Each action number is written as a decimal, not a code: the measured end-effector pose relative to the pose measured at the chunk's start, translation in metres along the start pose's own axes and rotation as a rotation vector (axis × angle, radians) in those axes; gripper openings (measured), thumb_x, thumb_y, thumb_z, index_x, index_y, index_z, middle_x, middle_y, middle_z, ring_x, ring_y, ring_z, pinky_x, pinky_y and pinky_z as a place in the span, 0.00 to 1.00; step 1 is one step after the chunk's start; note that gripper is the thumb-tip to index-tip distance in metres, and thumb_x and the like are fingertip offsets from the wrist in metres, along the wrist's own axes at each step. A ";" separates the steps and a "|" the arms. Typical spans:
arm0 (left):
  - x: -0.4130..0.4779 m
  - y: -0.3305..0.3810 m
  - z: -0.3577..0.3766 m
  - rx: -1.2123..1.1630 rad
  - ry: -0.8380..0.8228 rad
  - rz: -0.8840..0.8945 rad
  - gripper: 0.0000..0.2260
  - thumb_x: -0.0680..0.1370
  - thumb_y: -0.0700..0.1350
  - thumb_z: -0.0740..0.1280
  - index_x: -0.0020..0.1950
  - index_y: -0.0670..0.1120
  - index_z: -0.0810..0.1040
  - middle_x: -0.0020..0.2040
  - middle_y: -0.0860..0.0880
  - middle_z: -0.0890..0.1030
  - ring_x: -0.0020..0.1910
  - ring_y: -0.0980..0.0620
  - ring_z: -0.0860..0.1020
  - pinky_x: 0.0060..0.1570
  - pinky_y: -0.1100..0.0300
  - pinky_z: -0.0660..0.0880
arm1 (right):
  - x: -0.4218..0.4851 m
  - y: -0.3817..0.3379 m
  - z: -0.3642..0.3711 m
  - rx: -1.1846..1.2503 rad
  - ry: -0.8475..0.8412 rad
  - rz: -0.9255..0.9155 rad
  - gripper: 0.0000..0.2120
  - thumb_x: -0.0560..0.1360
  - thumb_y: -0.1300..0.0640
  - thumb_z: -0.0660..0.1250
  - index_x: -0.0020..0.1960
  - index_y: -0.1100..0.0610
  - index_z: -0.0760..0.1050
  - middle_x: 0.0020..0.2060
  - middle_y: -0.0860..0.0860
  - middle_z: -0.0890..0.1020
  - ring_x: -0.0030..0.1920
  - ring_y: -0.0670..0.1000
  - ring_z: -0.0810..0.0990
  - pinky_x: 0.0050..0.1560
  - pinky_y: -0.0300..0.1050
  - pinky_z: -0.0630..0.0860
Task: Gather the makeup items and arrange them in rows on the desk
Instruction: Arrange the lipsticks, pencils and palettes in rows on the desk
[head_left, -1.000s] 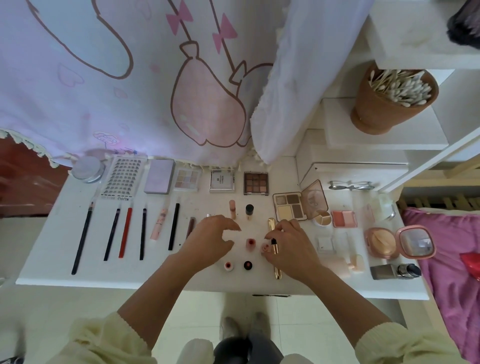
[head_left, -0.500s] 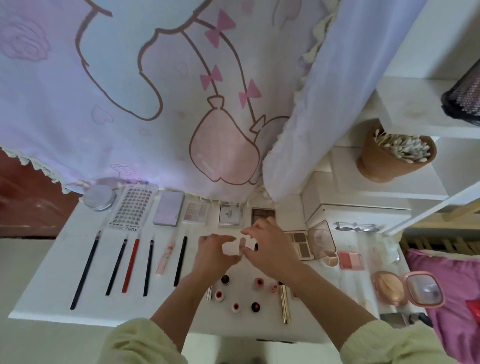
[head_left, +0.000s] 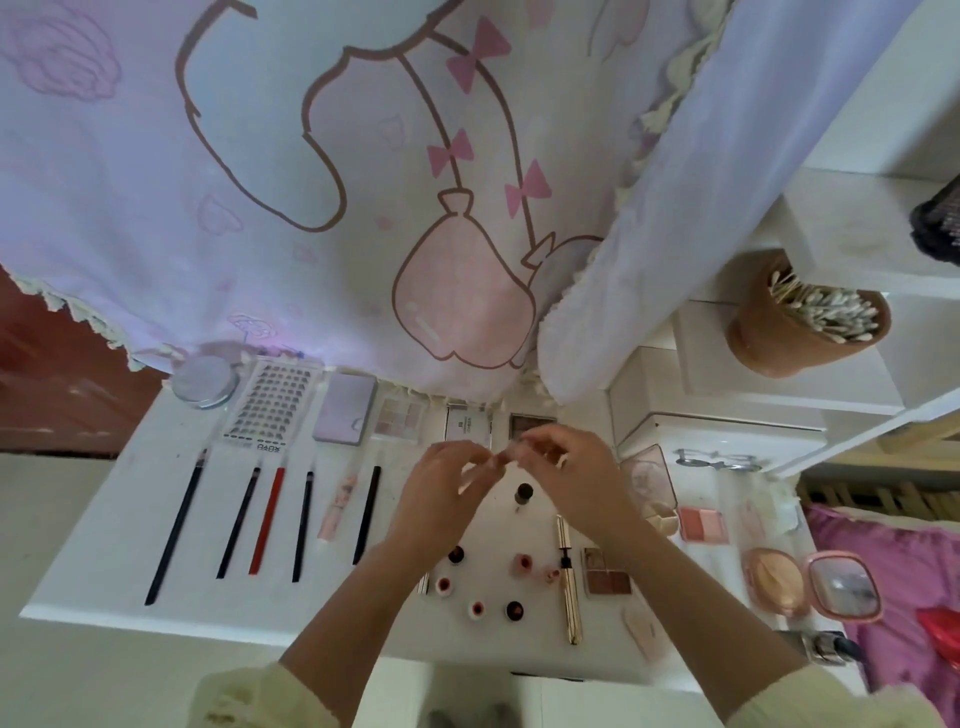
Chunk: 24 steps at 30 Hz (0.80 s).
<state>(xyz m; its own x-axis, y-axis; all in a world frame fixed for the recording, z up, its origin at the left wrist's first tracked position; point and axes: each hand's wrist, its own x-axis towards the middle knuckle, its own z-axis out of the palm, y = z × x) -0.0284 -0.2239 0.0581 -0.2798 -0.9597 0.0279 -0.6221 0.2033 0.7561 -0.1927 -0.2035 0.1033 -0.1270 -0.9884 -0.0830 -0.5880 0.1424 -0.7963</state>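
Over the middle of the white desk (head_left: 104, 561), my left hand (head_left: 441, 493) and my right hand (head_left: 571, 473) meet fingertip to fingertip. Together they pinch a small pink tube (head_left: 506, 457), which is blurred. Just below them a dark-capped lipstick (head_left: 523, 491) stands upright. Several small open lipsticks (head_left: 476, 609) stand nearer the front edge, beside a gold mascara (head_left: 569, 582). On the left lies a row of pencils and brushes (head_left: 267, 519). Palettes (head_left: 345, 408) line the back, with a lash tray (head_left: 272, 402) and a round tin (head_left: 205, 382).
A printed curtain (head_left: 363, 208) hangs over the desk's back edge. At the right lie a blush (head_left: 701, 525), an open pink compact (head_left: 815, 582) and a small palette (head_left: 605, 571). A pot of cotton swabs (head_left: 800, 332) sits on white shelves.
Both hands have moved from the front lipsticks toward the back of the desk and closed together on the pink tube. The view has tilted upward.
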 end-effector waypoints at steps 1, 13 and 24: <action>-0.004 0.008 -0.007 -0.009 -0.013 0.015 0.10 0.79 0.54 0.65 0.54 0.50 0.80 0.50 0.55 0.81 0.51 0.59 0.75 0.51 0.64 0.71 | -0.003 -0.006 -0.007 0.100 -0.003 0.019 0.05 0.76 0.51 0.69 0.44 0.51 0.82 0.36 0.46 0.83 0.37 0.43 0.79 0.39 0.32 0.73; -0.041 0.051 -0.029 -0.001 0.024 0.121 0.12 0.82 0.50 0.60 0.52 0.46 0.82 0.35 0.55 0.77 0.35 0.59 0.75 0.40 0.63 0.74 | -0.036 -0.025 -0.040 0.430 -0.091 0.062 0.08 0.77 0.59 0.68 0.40 0.55 0.81 0.31 0.49 0.83 0.29 0.44 0.76 0.34 0.39 0.73; -0.074 0.084 -0.031 -0.092 -0.081 -0.075 0.19 0.83 0.54 0.54 0.45 0.46 0.81 0.29 0.55 0.72 0.29 0.56 0.71 0.37 0.57 0.73 | -0.053 -0.023 -0.062 0.286 -0.232 -0.027 0.13 0.76 0.51 0.68 0.44 0.62 0.79 0.29 0.51 0.83 0.26 0.47 0.78 0.26 0.37 0.71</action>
<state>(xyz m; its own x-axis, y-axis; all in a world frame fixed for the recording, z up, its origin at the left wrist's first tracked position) -0.0375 -0.1420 0.1393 -0.2953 -0.9519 -0.0815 -0.5748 0.1089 0.8110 -0.2221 -0.1513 0.1631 0.0893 -0.9818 -0.1675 -0.3372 0.1284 -0.9326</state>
